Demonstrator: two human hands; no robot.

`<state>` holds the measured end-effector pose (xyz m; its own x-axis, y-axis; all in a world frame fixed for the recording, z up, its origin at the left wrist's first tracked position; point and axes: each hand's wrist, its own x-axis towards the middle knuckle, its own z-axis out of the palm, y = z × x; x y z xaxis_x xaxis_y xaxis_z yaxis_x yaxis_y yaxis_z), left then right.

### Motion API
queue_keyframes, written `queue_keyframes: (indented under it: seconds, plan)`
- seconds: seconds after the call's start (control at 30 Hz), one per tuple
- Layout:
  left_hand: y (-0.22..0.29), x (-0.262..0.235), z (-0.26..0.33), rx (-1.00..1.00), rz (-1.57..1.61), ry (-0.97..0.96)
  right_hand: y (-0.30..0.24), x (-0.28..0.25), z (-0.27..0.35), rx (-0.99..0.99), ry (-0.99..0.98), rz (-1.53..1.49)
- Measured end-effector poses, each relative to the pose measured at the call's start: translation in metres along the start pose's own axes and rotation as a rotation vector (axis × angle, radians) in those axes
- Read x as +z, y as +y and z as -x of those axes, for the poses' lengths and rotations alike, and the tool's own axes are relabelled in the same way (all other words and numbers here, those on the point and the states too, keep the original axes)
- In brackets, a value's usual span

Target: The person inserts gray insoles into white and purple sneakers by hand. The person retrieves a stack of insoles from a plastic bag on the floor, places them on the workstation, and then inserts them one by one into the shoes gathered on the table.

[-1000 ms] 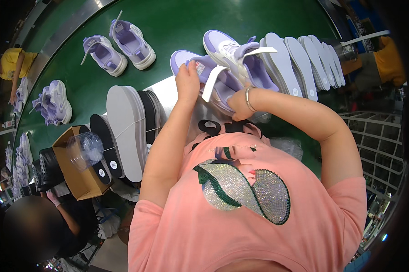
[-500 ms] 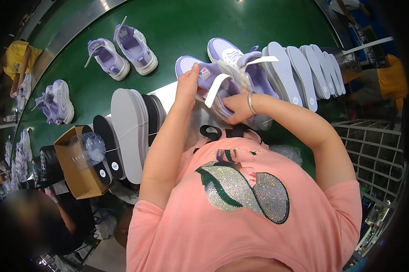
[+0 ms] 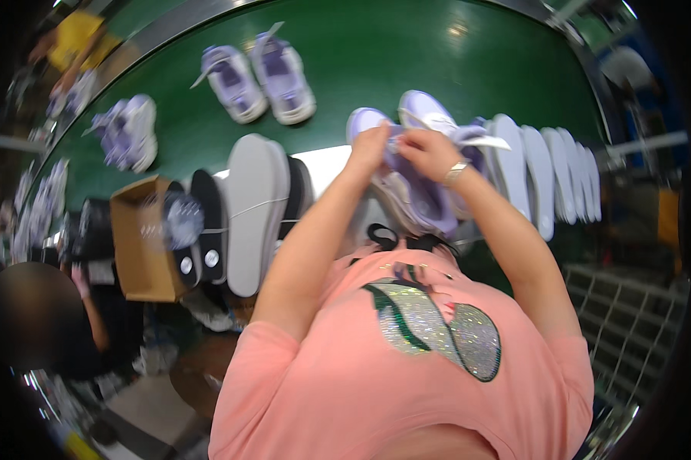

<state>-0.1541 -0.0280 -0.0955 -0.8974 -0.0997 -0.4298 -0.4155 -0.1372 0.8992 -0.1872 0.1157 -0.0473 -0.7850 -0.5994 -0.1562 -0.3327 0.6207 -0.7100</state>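
Observation:
Both my hands are at a purple-and-white sneaker [image 3: 422,205] whose opening faces me. My left hand [image 3: 368,147] is closed on its front part, near the toe. With fingers pinched, my right hand [image 3: 433,156] holds the upper around the tongue, close to my left fingertips; exactly what lies between those fingers is hidden. Just beyond and to the right, the matching sneaker [image 3: 428,110] rests on the green table, a white strap [image 3: 485,142] standing out from it. The picture is somewhat blurred.
Light grey insoles [image 3: 541,184] stand in a row at right. Bundled grey insoles [image 3: 255,215] and a cardboard box [image 3: 142,253] holding clear plastic are at left. A pair of sneakers [image 3: 280,80] and another pair [image 3: 131,134] sit farther away. Someone in yellow [image 3: 77,38] works at far left.
My right hand has left the opening near the heel and come up to the tongue beside my left hand. The strap no longer sticks up over the opening. The whole view has shifted.

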Motion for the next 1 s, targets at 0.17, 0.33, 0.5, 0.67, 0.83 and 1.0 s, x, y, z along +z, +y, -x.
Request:
queue_keyframes:
  seconds: [0.17, 0.33, 0.5, 0.67, 0.83, 1.0]
  plan:
    - [0.019, -0.001, 0.009, 0.467, -0.356, 0.343, -0.016, -0.027, 0.031, 0.028, -0.05, -0.621]
    - [0.054, 0.009, 0.09, 0.923, -0.393, 0.37, -0.036, -0.022, 0.066, -0.015, 0.164, -0.748]
    - [0.041, -0.015, 0.127, 0.595, -0.159, 0.067, -0.049, -0.011, 0.081, -0.034, 0.114, -0.555]
    - [0.07, -0.146, 0.169, 0.664, -0.743, 1.276, 0.004, -0.053, 0.106, -0.049, 0.299, 0.09]
    - [0.057, -0.228, 0.194, 0.381, -1.529, 1.636, 0.048, -0.037, 0.143, 0.083, 0.262, 0.536]
    - [0.076, -0.085, 0.134, 0.855, -0.53, 0.76, 0.035, -0.023, 0.147, 0.244, 0.042, 0.282]
